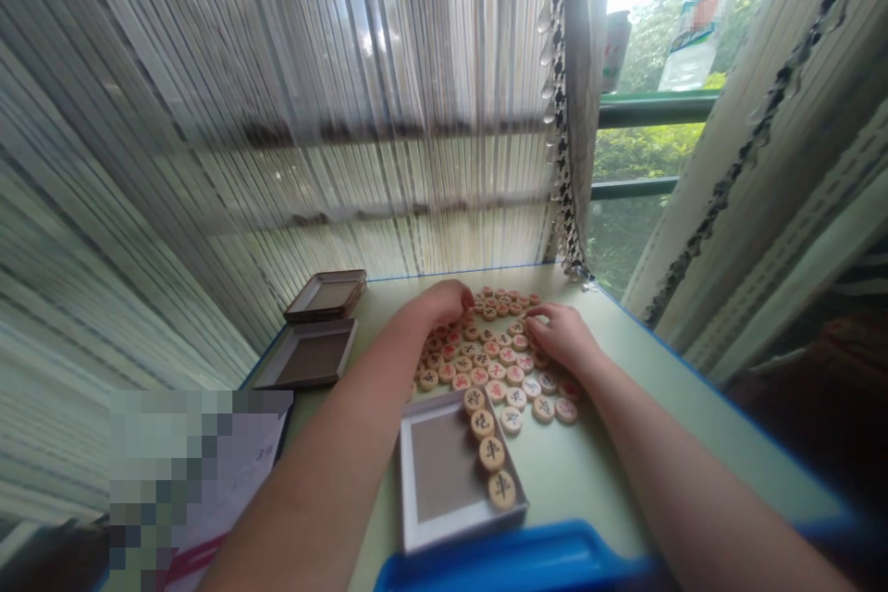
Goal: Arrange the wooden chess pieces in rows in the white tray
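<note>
Many round wooden Chinese chess pieces (491, 349), with red or black characters, lie spread over the table. At the far left of the spread, my left hand (450, 300) arches over the pieces with its fingers bent down and apart; its palm side is hidden. My right hand (561, 333) rests at the right edge of the spread, thumb and fingers apart, fingertips touching pieces. Nearer to me stands a shallow open box (409, 490). A row of black-lettered pieces (491, 453) runs along its right inner side.
Another shallow tray (305, 356) and stacked trays (326, 294) stand at the table's left edge. A blue plastic edge (499, 560) is closest to me. String curtains (416, 111) hang behind the pale green table (624, 388). A bottle (697, 28) and a can (614, 51) stand by the window.
</note>
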Motion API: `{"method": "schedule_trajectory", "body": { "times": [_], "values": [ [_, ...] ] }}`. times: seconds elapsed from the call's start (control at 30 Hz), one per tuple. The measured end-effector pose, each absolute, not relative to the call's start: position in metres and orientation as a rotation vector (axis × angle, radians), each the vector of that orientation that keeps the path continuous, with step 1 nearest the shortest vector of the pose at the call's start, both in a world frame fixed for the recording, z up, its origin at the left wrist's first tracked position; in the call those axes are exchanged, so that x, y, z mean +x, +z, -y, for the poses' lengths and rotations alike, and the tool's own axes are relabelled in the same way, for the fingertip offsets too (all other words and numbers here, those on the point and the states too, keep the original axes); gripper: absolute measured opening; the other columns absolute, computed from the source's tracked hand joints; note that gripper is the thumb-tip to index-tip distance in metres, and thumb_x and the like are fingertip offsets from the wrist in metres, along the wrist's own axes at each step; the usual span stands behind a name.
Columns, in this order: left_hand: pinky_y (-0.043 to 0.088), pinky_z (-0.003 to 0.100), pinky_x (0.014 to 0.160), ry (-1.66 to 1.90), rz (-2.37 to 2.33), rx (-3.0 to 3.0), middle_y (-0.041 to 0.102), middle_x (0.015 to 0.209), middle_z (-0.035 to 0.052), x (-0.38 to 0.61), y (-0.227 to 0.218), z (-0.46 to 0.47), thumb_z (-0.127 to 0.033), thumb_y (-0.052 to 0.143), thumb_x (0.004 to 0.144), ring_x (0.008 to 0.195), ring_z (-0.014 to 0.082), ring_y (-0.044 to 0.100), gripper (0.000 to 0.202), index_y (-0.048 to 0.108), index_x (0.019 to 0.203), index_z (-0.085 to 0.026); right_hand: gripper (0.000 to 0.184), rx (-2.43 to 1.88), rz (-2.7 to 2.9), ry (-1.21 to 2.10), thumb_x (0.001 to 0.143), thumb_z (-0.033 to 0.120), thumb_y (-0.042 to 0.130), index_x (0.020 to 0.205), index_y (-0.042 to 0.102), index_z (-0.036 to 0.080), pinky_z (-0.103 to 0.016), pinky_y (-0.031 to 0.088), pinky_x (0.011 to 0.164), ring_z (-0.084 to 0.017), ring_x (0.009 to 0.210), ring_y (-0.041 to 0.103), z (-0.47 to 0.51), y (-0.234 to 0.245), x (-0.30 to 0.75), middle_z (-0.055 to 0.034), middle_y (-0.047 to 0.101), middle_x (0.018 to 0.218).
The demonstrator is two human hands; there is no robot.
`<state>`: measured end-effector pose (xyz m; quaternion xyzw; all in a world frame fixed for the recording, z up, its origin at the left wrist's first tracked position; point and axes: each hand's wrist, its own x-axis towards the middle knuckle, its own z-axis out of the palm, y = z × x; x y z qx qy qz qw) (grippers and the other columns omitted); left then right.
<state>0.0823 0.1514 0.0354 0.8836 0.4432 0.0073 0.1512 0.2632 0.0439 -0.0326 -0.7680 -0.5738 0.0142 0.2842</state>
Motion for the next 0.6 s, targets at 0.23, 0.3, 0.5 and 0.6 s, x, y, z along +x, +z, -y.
{"method": "schedule_trajectory", "body": {
  "times": [0.23, 0.3, 0.5, 0.6],
  "values": [
    [0.050, 0.019, 0.067, 0.237, -1.181, 2.269, 0.070, 0.093, 0.0061, 0.076, 0.026, -0.168, 0.004, 0.047, 0.066, 0.077, 0.0119, 0.064, 0.035, 0.067, 0.089, -0.012, 0.029, -2.050, 1.443, 0.124, 0.075, 0.033, 0.052, 0.095, 0.068, 0.019, -0.027, 0.041, 0.080, -0.019, 0.088, 0.058, -0.042, -0.030, 0.262, -0.0048, 0.068, 0.091],
    [0.050, 0.019, 0.061, 0.287, -1.236, 2.204, 0.069, 0.092, 0.0081, 0.076, 0.028, -0.169, 0.004, 0.048, 0.067, 0.074, 0.0119, 0.064, 0.031, 0.066, 0.088, -0.010, 0.035, -2.060, 1.462, 0.098, 0.077, 0.040, 0.051, 0.101, 0.067, 0.019, -0.029, 0.040, 0.083, -0.020, 0.090, 0.056, -0.043, -0.031, 0.262, -0.0056, 0.067, 0.094],
    [0.050, 0.018, 0.055, 0.710, -1.250, 2.017, 0.067, 0.091, 0.0104, 0.077, 0.050, -0.161, -0.001, 0.048, 0.074, 0.066, 0.0098, 0.062, 0.020, 0.063, 0.086, -0.009, 0.042, -2.169, 1.483, -0.002, 0.078, 0.053, 0.045, 0.096, 0.070, 0.025, -0.034, 0.039, 0.082, -0.024, 0.096, 0.053, -0.044, -0.034, 0.259, -0.0073, 0.063, 0.101],
    [0.051, 0.021, 0.057, 0.978, -1.185, 1.982, 0.067, 0.088, 0.0077, 0.073, 0.070, -0.143, -0.002, 0.046, 0.074, 0.066, 0.0102, 0.063, 0.022, 0.063, 0.082, -0.012, 0.040, -2.160, 1.484, 0.032, 0.076, 0.052, 0.048, 0.091, 0.070, 0.023, -0.032, 0.040, 0.077, -0.024, 0.092, 0.055, -0.047, -0.036, 0.259, -0.0079, 0.066, 0.096]
  ]
}}
